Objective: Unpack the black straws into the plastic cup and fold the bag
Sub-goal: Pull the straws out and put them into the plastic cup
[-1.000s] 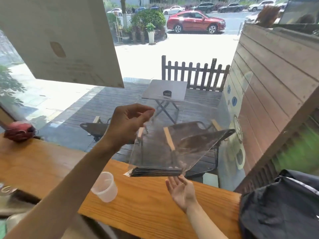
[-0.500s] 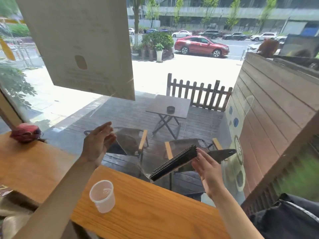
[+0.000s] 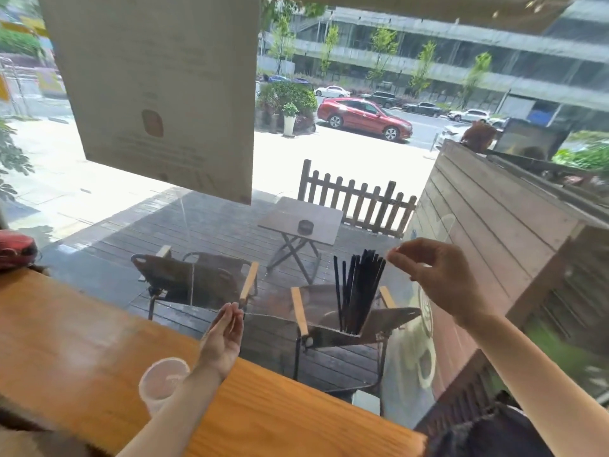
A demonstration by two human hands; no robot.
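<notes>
A clear plastic bag (image 3: 296,301) hangs in the air above the wooden counter (image 3: 82,341), stretched between both hands. A bundle of black straws (image 3: 357,291) stands nearly upright inside its right end. My left hand (image 3: 224,334) pinches the bag's lower left edge. My right hand (image 3: 435,278) is raised to the right of the straw tips and pinches the bag's upper right corner. The plastic cup (image 3: 161,380) stands on the counter below and left of the bag, partly behind my left forearm.
A window pane stands right behind the counter, with a paper sign (image 3: 158,94) stuck on it. A red object (image 3: 16,252) lies at the counter's far left. Dark fabric (image 3: 494,433) covers the counter's bottom right end.
The straws swung from lying flat to standing upright in the bag. My right hand rose from under the bag to its upper right corner. My left hand dropped to the lower left edge.
</notes>
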